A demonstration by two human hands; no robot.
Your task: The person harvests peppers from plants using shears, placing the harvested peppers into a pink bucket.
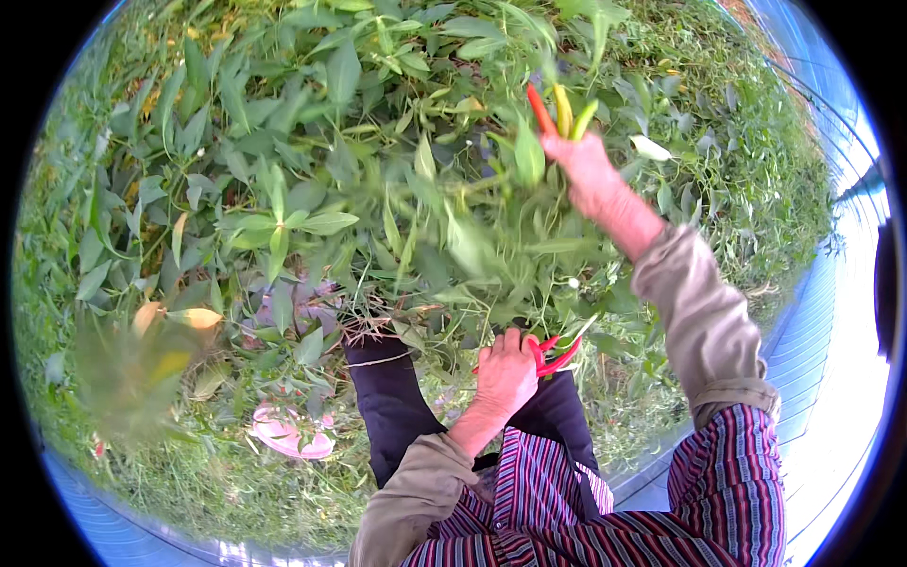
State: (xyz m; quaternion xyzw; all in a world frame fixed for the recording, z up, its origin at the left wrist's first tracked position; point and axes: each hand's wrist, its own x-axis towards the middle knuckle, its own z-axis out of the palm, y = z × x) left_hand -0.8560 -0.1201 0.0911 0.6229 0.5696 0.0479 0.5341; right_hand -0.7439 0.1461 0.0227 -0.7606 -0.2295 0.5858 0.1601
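Closed round several red chili peppers [559, 360], my left hand [507, 370] is low in front of my knees. A pale thin stem or leaf sticks out beside those peppers. Farther off and to the right, my right hand [588, 168] reaches into the leafy pepper plants [453, 180]. From its fingers stick out one red chili pepper [540, 109], one yellow chili pepper [563, 111] and one light green chili pepper [585, 119]. Leaves around that hand are blurred, and its fingertips are partly hidden.
A pink container or basin [291, 435] lies on the grass left of my legs, partly behind leaves. Dense foliage fills the front and left. A blurred plant top [142, 369] is close at the left. Blue-and-white sheeting [803, 378] runs along the right side.
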